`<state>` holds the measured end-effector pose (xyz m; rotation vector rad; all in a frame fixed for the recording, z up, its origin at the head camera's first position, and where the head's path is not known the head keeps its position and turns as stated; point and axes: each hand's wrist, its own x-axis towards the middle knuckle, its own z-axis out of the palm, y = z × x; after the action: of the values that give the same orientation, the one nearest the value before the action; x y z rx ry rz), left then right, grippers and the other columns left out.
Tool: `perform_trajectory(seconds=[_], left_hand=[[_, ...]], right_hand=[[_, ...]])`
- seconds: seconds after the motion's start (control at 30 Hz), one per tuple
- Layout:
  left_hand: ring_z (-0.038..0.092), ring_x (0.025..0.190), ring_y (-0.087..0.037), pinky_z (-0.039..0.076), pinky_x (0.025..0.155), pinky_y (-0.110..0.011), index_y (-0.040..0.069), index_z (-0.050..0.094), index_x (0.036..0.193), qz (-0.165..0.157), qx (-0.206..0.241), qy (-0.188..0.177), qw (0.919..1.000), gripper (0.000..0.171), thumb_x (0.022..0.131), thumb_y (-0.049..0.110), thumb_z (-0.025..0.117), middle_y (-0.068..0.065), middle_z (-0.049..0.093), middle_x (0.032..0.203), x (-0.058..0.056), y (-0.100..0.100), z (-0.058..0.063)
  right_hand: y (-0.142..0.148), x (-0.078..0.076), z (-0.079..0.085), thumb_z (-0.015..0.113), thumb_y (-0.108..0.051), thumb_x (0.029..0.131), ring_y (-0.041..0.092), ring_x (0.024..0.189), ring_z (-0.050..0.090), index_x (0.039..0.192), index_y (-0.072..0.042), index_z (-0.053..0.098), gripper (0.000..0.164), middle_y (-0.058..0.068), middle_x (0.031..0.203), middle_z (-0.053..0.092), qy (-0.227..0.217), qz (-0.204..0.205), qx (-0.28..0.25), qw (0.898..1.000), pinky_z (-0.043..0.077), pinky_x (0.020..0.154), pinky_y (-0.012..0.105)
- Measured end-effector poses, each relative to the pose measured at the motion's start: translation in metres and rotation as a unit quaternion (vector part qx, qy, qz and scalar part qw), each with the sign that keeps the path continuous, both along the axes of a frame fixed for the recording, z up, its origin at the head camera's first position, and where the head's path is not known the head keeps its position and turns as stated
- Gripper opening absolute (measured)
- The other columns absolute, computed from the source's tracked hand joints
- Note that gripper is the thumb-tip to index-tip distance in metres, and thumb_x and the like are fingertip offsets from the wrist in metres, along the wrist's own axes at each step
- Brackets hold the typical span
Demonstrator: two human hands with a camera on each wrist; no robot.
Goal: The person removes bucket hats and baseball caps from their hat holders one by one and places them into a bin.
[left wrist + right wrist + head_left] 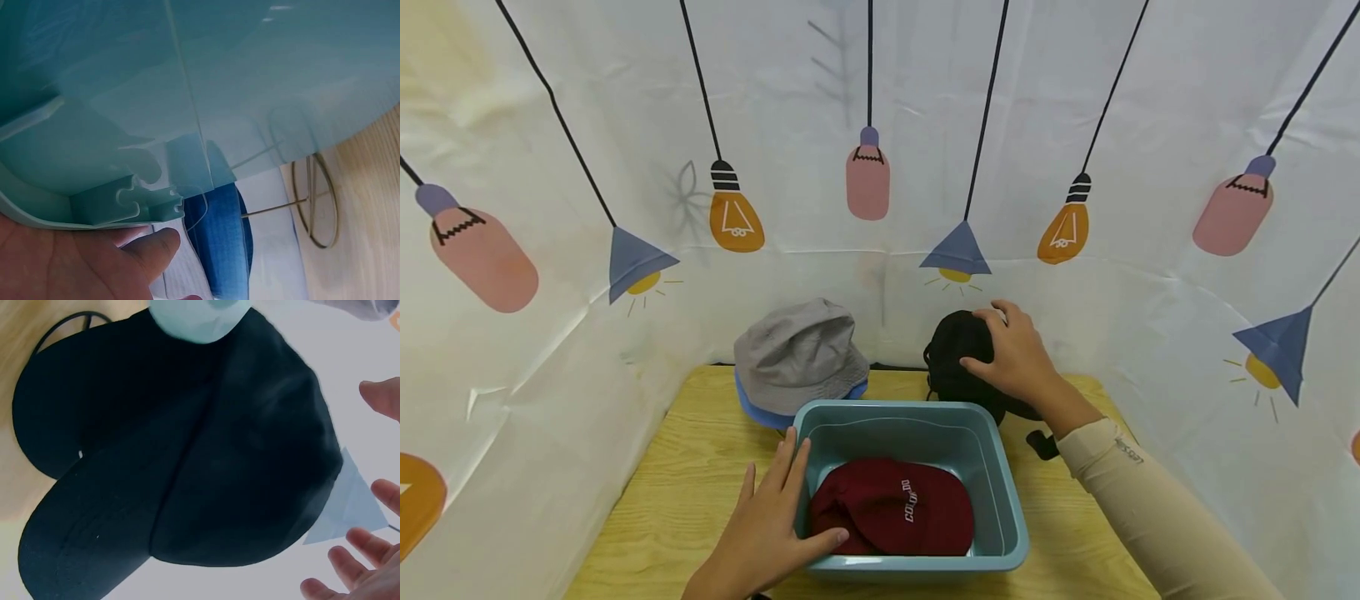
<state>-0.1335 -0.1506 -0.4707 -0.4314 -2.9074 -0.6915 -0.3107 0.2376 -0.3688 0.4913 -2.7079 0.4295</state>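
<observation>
My right hand (1018, 354) is spread around the crown of a black cap (953, 354) at the back right. In the right wrist view the fingers are apart from the cap (250, 462), and two dark brims (81, 544) overlap, one behind the other. My left hand (767, 517) rests at the left rim of a blue-green plastic basin (917, 564), fingers extended along the side, thumb over the front corner. Inside the basin lies a dark red cap (887, 508) with white lettering. The left wrist view shows the basin's outer wall (250, 75) close above the palm.
A grey bucket hat (797, 350) sits over a blue hat (763, 414) at the back left. A wire stand (335, 200) shows near the basin. Behind the wooden table (647, 500) hangs a white sheet (880, 292) printed with lamps. A black strap (1041, 444) lies right of the basin.
</observation>
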Motion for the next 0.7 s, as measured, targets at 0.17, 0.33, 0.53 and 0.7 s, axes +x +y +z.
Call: perform_trajectory(seconds=[0.17,0.33,0.53,0.7], left_hand=[[0.022,0.159,-0.035,0.014,0.117,-0.077,0.018,0.019,0.167,0.0,0.001,0.001,1.0,0.119,0.08,0.084,0.064,-0.007,0.009,0.175,0.0,0.0,0.0],[0.022,0.159,-0.035,0.014,0.117,-0.077,0.018,0.019,0.167,0.0,0.0,-0.001,1.0,0.119,0.08,0.083,0.065,-0.007,0.009,0.175,0.0,0.0,0.001],[0.022,0.159,-0.035,0.015,0.118,-0.077,0.017,0.019,0.167,-0.001,-0.001,-0.014,0.9999,0.119,0.08,0.084,0.063,-0.008,0.009,0.175,0.0,0.0,0.002],[0.024,0.158,-0.035,0.015,0.118,-0.077,0.017,0.019,0.167,-0.001,-0.002,-0.018,0.9998,0.118,0.08,0.084,0.063,-0.008,0.008,0.175,0.0,0.0,0.002]], right_hand=[[0.005,-0.004,-0.003,0.085,-0.047,0.082,0.052,0.14,0.04,0.149,-0.006,0.048,0.087,0.029,0.158,0.035,-0.007,-0.01,-0.005,1.0,0.038,0.111,0.071],[0.009,-0.006,-0.006,0.083,-0.052,0.083,0.052,0.142,0.038,0.153,-0.007,0.043,0.092,0.028,0.161,0.03,-0.032,-0.027,-0.01,0.999,0.038,0.11,0.073],[0.012,-0.009,-0.012,0.078,-0.059,0.084,0.054,0.143,0.035,0.158,-0.007,0.033,0.101,0.028,0.164,0.023,-0.062,-0.038,-0.016,0.997,0.038,0.108,0.075],[0.013,-0.013,-0.018,0.073,-0.069,0.084,0.053,0.144,0.034,0.163,-0.007,0.024,0.111,0.028,0.165,0.02,-0.074,-0.039,-0.015,0.996,0.04,0.107,0.074]])
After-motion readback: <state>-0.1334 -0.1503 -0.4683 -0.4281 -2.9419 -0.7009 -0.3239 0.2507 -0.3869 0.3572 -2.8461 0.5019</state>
